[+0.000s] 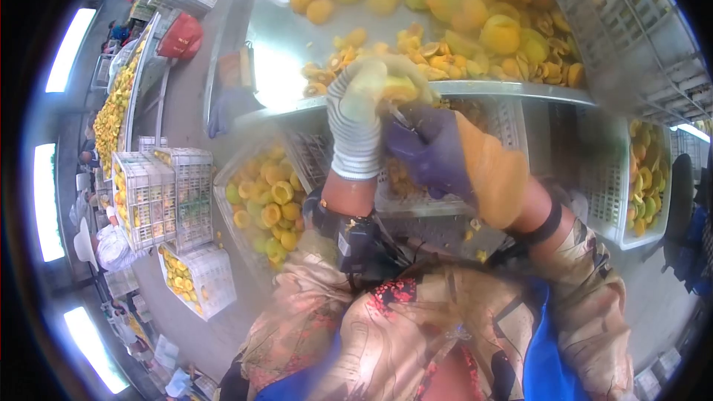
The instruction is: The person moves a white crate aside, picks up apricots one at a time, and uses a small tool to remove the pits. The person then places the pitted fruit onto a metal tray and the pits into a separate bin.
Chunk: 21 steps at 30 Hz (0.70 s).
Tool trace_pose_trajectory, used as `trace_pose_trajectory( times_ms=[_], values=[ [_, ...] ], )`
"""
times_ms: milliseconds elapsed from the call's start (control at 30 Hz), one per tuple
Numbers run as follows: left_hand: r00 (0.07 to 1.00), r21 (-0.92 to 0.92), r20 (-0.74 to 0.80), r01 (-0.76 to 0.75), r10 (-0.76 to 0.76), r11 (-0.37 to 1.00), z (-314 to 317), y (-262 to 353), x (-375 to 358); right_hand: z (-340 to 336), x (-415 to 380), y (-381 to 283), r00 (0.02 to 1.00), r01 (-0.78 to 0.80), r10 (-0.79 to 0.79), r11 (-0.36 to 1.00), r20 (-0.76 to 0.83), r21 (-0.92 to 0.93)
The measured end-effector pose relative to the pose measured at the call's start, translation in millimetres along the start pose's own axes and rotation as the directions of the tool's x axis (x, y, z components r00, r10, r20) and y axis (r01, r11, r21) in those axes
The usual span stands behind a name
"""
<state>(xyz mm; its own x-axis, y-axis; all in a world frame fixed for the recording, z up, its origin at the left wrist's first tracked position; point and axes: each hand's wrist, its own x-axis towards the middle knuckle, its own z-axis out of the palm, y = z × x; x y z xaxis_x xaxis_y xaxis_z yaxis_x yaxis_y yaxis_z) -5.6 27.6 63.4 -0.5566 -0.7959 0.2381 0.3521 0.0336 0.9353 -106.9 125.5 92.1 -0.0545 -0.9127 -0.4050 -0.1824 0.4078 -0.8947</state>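
Note:
My left hand (364, 100), in a white knit glove with grey stripes, is closed around a yellow peach (399, 89) above the near edge of the metal table. My right hand (431, 145), in a purple and orange rubber glove, grips a small metal-bladed tool (401, 116). Its tip is up against the peach; whether it has entered the flesh is hidden. Just beyond my hands, whole and halved peaches (500, 34) are heaped on the table, with smaller cut pieces (438, 59) near its edge. Haze blurs this area.
The metal table's raised rim (512, 90) runs in front of me. A crate of peaches (256, 200) stands below at left, another white crate (624, 193) at right. A large crate (639, 30) leans at the upper right. Stacked crates (167, 193) and other workers are further left.

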Motion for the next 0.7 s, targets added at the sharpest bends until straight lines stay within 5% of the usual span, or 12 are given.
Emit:
trace_pose_trajectory(
  times_ms=[67,133,200,300,433,500,567,700],
  values=[
    [0.985,-0.225,0.059,0.170,-0.161,0.959,-2,-8,3,3,0,1,0.998,0.045,-0.045,0.999,-0.035,-0.006],
    [0.982,-0.216,0.049,0.190,-0.184,0.958,-2,-9,5,-2,-3,-1,0.994,0.083,-0.084,0.996,-0.077,-0.016],
    [0.977,-0.208,0.036,0.212,-0.209,0.955,-4,-8,5,-13,-8,-9,0.979,-0.159,0.080,0.878,0.188,0.451],
    [0.977,-0.142,0.087,0.207,-0.196,0.968,-9,-4,0,-13,-8,1,0.955,-0.100,-0.075,0.829,0.287,0.550],
    [0.984,-0.189,0.144,0.136,-0.109,0.973,-9,-4,0,-7,-12,-2,0.976,-0.008,-0.084,0.909,0.202,0.416],
    [0.980,-0.200,0.175,0.126,-0.091,0.972,-6,-2,0,-9,-15,-2,0.955,-0.137,-0.036,0.827,0.294,0.545],
    [0.971,-0.402,0.216,0.189,-0.108,0.896,0,1,-2,-5,-21,-1,0.957,-0.116,-0.078,0.779,0.278,0.616],
    [0.963,-0.298,0.069,0.270,-0.261,0.916,7,4,-1,1,-20,1,0.995,-0.034,-0.032,0.798,0.099,0.602]
  ],
)
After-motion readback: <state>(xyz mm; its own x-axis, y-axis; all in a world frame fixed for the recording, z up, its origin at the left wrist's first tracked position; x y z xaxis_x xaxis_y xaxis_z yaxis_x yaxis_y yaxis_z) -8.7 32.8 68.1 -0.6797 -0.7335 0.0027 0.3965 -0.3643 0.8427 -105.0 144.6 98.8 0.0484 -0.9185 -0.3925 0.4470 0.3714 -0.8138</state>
